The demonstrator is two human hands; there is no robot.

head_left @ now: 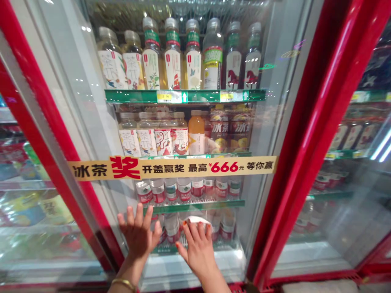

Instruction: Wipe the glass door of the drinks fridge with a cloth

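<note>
Both of my hands are raised in front of the glass door of a drinks fridge. My left hand (pixel 138 232) has its fingers spread, holds nothing, and wears a gold bangle (pixel 124 283) at the wrist. To its right, my right hand (pixel 197 248) is spread too, with nothing in it and a white round shape (pixel 198 219) behind its fingertips. Whether either hand touches the glass cannot be told. Above them a yellow strip (pixel 174 168) with printed characters crosses the door. Bottles with red labels (pixel 184 190) stand on the shelf behind it.
Higher shelves hold tea bottles (pixel 152 65), an orange bottle (pixel 196 132) and dark-labelled bottles (pixel 219 128). Red door frames (pixel 317 134) stand on both sides. More stocked fridge sections show at the left (pixel 27 195) and right (pixel 332 175).
</note>
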